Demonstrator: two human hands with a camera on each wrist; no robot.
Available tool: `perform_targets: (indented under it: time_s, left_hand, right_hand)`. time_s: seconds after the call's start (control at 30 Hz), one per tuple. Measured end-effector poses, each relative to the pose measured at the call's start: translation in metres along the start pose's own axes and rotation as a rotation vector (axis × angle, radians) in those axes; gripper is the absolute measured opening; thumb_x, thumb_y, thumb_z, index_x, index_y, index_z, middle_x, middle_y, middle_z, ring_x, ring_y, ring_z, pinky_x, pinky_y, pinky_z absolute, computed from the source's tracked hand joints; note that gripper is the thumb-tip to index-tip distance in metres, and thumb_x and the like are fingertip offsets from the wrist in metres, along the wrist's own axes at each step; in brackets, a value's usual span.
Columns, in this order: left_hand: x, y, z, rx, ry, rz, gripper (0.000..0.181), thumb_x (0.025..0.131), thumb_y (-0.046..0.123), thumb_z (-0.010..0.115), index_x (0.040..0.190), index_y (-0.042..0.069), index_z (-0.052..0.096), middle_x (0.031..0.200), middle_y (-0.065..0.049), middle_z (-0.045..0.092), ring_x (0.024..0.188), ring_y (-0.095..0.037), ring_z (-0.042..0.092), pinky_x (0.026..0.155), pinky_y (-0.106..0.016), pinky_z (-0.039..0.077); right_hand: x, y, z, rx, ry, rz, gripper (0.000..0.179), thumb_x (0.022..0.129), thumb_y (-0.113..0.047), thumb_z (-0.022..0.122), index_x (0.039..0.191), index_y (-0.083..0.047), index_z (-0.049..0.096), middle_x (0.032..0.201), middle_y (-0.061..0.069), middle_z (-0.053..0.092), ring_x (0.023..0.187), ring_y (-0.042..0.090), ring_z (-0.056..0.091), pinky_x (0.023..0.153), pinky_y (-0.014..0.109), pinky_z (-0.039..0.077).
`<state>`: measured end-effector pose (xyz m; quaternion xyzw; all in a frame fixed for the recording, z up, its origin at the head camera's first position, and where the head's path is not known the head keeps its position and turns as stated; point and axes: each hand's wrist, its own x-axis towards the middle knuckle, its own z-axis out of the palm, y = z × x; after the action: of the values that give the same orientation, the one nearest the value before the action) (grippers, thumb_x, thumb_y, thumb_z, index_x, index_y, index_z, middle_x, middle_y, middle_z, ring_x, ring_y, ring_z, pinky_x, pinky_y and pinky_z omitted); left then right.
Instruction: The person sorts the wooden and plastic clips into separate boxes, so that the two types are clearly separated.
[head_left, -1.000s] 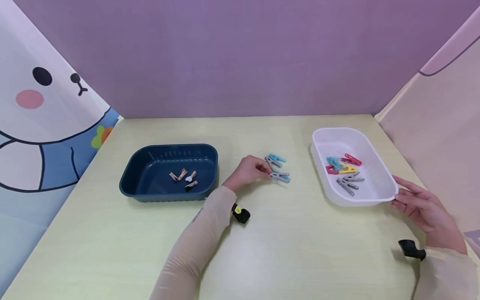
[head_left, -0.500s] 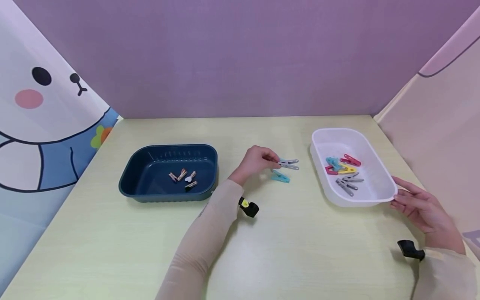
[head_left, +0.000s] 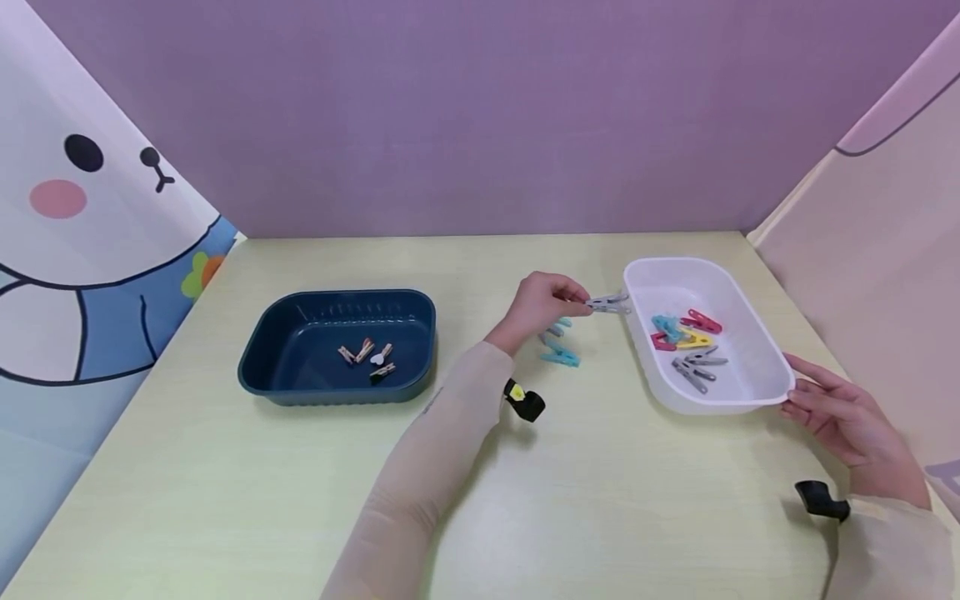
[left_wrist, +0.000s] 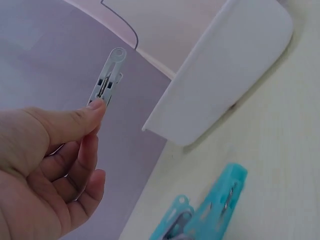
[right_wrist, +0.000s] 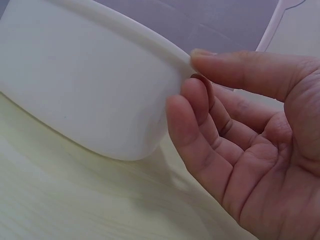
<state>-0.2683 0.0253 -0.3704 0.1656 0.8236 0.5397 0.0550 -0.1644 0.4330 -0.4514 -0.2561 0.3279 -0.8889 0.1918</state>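
My left hand (head_left: pixel 538 308) pinches a grey clothespin (head_left: pixel 609 304) between thumb and fingers, just off the left rim of a white plastic basin (head_left: pixel 660 385). In the left wrist view this clothespin (left_wrist: pixel 106 80) points up and away from the thumb. Below that hand, a blue clothespin (head_left: pixel 561 356) lies on the table beside others partly hidden by the hand. Grey clothespins (head_left: pixel 690 373), red ones, a yellow one (head_left: pixel 695 338) and a blue one lie in the basin. My right hand (head_left: pixel 851 417) holds the basin's near right corner, thumb at the rim and fingers against the outer wall.
A dark blue basin (head_left: pixel 300 392) stands to the left, with several small wooden clothespins (head_left: pixel 364 350) inside. Pale wood-look tabletop (head_left: pixel 600 500) lies under everything. A purple backdrop (head_left: pixel 480 125) rises behind the table, with printed cloth at both sides.
The left hand has lifted a grey clothespin from the small pile and carried it right and away, up to the white basin. The right hand has stayed at the basin's corner.
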Motion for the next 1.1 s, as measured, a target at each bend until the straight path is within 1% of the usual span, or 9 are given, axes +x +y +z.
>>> perform_targets:
  time_s: [0.23,0.43,0.6,0.73,0.9,1.1]
  left_hand:
    - [0.012,0.017,0.011,-0.066,0.020,0.030,0.011,0.084,0.009,0.081,0.095,0.005,0.077,0.080,0.002,0.070,0.074,-0.011,0.059,0.066,-0.020,0.046]
    - [0.025,0.028,0.020,-0.043,0.046,0.050,0.013,0.085,0.012,0.081,0.096,0.007,0.078,0.081,0.003,0.071,0.076,-0.009,0.061,0.067,-0.019,0.047]
    - [0.035,0.036,0.026,-0.024,0.053,0.024,0.014,0.086,0.015,0.080,0.099,0.009,0.078,0.083,0.005,0.071,0.079,-0.007,0.062,0.069,-0.017,0.048]
    - [0.041,0.042,0.031,-0.036,0.054,-0.001,0.016,0.086,0.015,0.080,0.100,0.009,0.077,0.085,0.004,0.071,0.081,-0.006,0.063,0.071,-0.014,0.049]
    - [0.050,0.045,0.038,-0.059,0.076,0.002,0.016,0.085,0.014,0.080,0.100,0.008,0.077,0.086,0.004,0.072,0.080,-0.005,0.064,0.070,-0.014,0.049]
    - [0.063,0.042,0.049,-0.071,0.114,-0.007,0.016,0.085,0.014,0.081,0.099,0.007,0.077,0.085,0.003,0.072,0.078,-0.005,0.063,0.068,-0.013,0.049]
  right_hand:
    - [0.000,0.000,0.000,0.000,0.002,-0.006,0.056,0.097,0.023,0.015,0.145,0.010,0.042,0.123,0.033,0.060,0.107,0.041,0.065,0.094,0.042,0.052]
    - [-0.001,-0.001,-0.001,-0.015,0.011,0.010,0.058,0.097,0.024,0.015,0.144,0.009,0.044,0.125,0.031,0.061,0.108,0.039,0.066,0.094,0.042,0.052]
    - [-0.002,-0.001,0.000,-0.022,0.033,0.014,0.057,0.097,0.024,0.017,0.143,0.008,0.045,0.124,0.031,0.061,0.107,0.038,0.066,0.093,0.041,0.052]
    - [-0.003,0.000,0.001,-0.029,0.043,0.010,0.056,0.097,0.024,0.018,0.143,0.008,0.046,0.123,0.030,0.061,0.106,0.038,0.066,0.093,0.041,0.053]
    - [-0.003,0.000,0.002,-0.034,0.051,0.015,0.056,0.097,0.024,0.018,0.143,0.007,0.046,0.124,0.030,0.061,0.108,0.038,0.066,0.093,0.041,0.052]
    - [-0.003,0.001,0.004,-0.045,0.059,0.003,0.056,0.097,0.024,0.019,0.142,0.008,0.047,0.123,0.030,0.062,0.106,0.037,0.067,0.092,0.040,0.053]
